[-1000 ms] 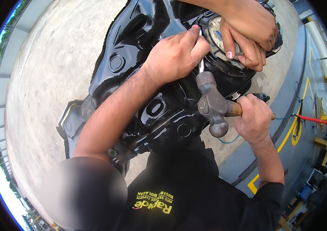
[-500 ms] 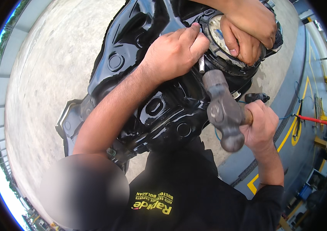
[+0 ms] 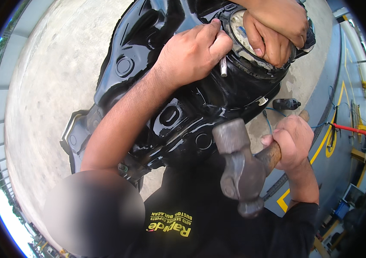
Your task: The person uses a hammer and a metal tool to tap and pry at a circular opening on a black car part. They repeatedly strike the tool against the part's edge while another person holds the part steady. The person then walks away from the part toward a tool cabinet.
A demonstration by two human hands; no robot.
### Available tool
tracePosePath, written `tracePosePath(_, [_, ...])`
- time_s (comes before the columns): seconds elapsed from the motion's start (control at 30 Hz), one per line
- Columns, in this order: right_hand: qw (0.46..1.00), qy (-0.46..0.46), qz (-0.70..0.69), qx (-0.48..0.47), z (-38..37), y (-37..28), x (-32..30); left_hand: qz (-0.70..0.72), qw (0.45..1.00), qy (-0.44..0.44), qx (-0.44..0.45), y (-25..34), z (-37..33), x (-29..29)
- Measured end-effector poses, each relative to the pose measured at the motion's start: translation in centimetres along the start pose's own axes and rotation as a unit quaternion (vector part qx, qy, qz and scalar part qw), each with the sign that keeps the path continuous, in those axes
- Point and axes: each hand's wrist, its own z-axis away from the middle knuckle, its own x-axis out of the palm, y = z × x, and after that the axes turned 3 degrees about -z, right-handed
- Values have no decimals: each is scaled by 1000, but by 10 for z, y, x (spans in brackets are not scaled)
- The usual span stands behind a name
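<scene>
My left hand is closed around a short metal punch or chisel, whose bare end pokes out below the fist. Its other end is hidden beside the ring around a round opening in a glossy black plastic fuel tank. With my right hand I grip the wooden handle of a ball-peen hammer. The hammer head hangs in front of my shirt, apart from the punch. Another person's crossed hands press on the pale round cover inside the ring.
Beneath the tank lies a pale concrete floor. A dark bottle and a thin blue hose lie to the tank's right. Farther right are a grey-blue floor with yellow lines and a red bar.
The hammer has swung back from near the punch's end toward my body. My left hand and the punch stay by the ring, and the other person's hands remain on the cover.
</scene>
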Motion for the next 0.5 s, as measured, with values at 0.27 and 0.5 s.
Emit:
tracePosePath(0.27, [999,13,51,-14,-5,7,6,3,1000,-22,-20,-2,-2,0])
tracePosePath(0.5, [996,20,90,19,1,6,13,20,999,-22,-27,-2,-5,-1])
